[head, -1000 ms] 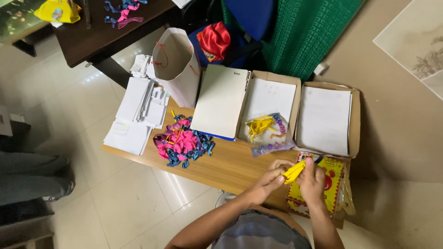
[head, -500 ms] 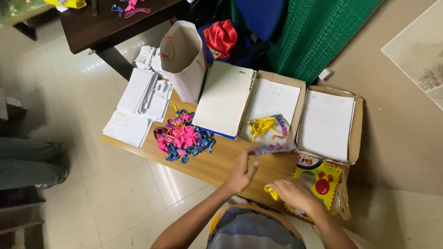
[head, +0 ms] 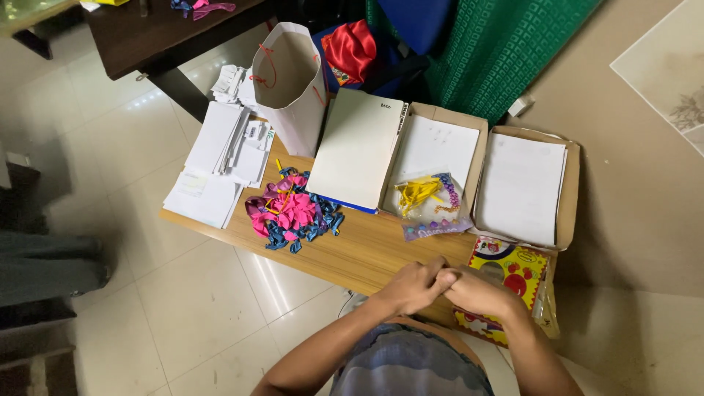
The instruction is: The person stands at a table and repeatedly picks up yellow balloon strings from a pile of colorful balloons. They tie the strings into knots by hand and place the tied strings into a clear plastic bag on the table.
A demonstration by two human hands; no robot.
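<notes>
My left hand (head: 412, 284) and my right hand (head: 477, 290) meet knuckle to knuckle over the near edge of the wooden table (head: 367, 253), both with fingers curled in. Whatever lies between the fingers is hidden. Under my right hand lies a yellow and red printed packet (head: 517, 268). A heap of pink and blue balloons (head: 292, 213) sits to the left of my hands. A clear bag of yellow balloons and coloured ribbon (head: 429, 202) lies just beyond them.
Two open cardboard boxes with white sheets (head: 524, 183) (head: 436, 147) stand at the back, with a white pad (head: 359, 147) leaning on one. A white paper bag (head: 290, 81) and stacks of papers (head: 220, 158) are at the left. A person's leg (head: 44, 268) is at far left.
A small yellow piece was held up between both hands, then went low in my right hand. My left hand has come back and both hands are now closed together, hiding it.
</notes>
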